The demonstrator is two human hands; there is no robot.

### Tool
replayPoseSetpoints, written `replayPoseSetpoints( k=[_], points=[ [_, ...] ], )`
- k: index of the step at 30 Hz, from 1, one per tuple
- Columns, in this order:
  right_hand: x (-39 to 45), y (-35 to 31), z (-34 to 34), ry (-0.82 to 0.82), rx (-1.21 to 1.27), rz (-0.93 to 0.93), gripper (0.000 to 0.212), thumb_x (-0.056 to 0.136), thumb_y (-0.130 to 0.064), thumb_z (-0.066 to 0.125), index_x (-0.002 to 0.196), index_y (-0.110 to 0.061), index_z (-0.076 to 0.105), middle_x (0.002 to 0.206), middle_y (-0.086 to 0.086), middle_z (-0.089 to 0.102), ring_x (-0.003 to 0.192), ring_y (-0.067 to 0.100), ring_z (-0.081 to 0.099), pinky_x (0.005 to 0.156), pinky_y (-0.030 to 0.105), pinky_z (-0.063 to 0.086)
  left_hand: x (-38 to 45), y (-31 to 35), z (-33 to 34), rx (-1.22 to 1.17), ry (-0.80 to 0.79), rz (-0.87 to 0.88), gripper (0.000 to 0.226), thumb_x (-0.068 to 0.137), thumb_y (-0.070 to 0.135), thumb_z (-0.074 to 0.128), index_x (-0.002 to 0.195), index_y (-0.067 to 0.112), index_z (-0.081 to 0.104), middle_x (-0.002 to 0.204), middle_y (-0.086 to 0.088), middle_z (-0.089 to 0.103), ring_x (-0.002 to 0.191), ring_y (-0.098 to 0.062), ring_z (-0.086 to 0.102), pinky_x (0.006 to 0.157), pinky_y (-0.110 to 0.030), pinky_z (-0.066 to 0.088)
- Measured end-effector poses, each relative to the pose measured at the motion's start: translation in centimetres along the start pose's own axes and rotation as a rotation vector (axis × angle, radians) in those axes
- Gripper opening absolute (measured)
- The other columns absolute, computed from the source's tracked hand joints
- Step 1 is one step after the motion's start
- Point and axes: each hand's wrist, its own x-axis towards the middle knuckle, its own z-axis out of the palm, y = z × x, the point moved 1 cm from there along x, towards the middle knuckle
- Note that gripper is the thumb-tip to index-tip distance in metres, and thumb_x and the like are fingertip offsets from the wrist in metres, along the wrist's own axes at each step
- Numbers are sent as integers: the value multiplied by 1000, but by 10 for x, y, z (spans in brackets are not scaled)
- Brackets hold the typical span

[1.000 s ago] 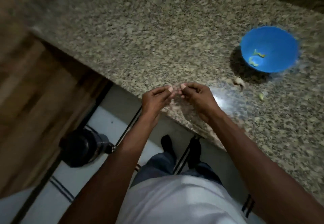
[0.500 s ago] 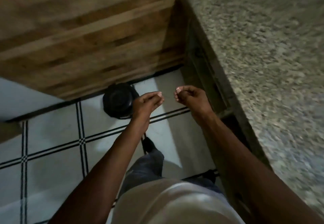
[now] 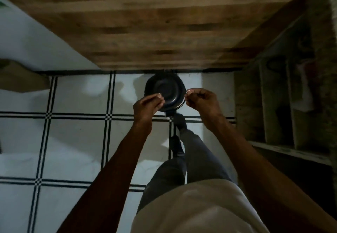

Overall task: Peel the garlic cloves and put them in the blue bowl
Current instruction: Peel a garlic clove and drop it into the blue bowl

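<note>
I looked down on both hands held out over a round black bin that stood on the floor against a wooden cupboard front. The left hand hung over the bin's near-left rim and the right hand just past its right rim, so the bin's mouth lay directly below and between them, with the left hand the better placed over it. On each hand the thumb and forefinger were pressed together in a pinch and the other fingers curled under. Whatever they pinched was too small and dim for me to tell; my guess was scraps of papery garlic skin, thin and light enough to cling to fingers or drift sideways when let go. No clove showed clearly in either hand, and I could not say whether one sat hidden in a palm.

The blue bowl and the table were out of view. Only a speckled stone edge showed at the far right, above open shelves.

The bin's lid looked smooth and matte with moulded rings. The floor was glossy white tile crossed by thin black double lines, and the cupboard was streaky brown wood grain.
</note>
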Motion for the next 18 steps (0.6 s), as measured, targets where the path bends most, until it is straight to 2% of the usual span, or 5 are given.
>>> replayPoseSetpoints(
  k=[5, 8, 12, 15, 18],
  points=[
    [32, 14, 40, -47, -79, 82, 25, 99, -20, 73, 114, 0, 73, 108, 21, 75, 102, 32, 73, 101, 52, 59, 30, -3, -29, -49, 49, 11, 13, 92, 2, 75, 104, 7, 75, 110, -18, 76, 102, -27, 76, 88, -29, 62],
    [52, 20, 62, -43, -131, 130, 24, 100, -22, 71, 113, -2, 73, 105, 18, 76, 104, 35, 73, 102, 51, 58, 51, -5, -37, -55, 101, -36, 8, 92, 2, 75, 97, 8, 75, 106, -19, 76, 104, -32, 74, 93, -35, 61],
    [80, 29, 86, -53, -193, 179, 25, 99, -25, 72, 114, -6, 73, 106, 16, 76, 102, 28, 75, 102, 50, 59, 81, -14, -41, -57, 158, -129, 11, 92, 2, 74, 90, 12, 74, 100, -16, 76, 104, -33, 73, 98, -39, 58],
    [101, 33, 98, -62, -187, 203, 9, 99, -16, 71, 96, -10, 76, 98, 24, 75, 92, 31, 73, 100, 53, 58, 105, -30, -40, -116, 135, -161, 12, 92, -3, 72, 90, 9, 74, 93, -12, 78, 94, -27, 75, 88, -31, 61],
    [131, 47, 105, -95, -157, 201, 27, 98, -2, 68, 76, -16, 74, 85, 20, 70, 84, 32, 65, 93, 50, 58, 138, -52, -34, -157, 139, -214, 13, 91, -6, 71, 87, 6, 75, 83, -9, 78, 84, -25, 75, 82, -29, 63]
  ],
)
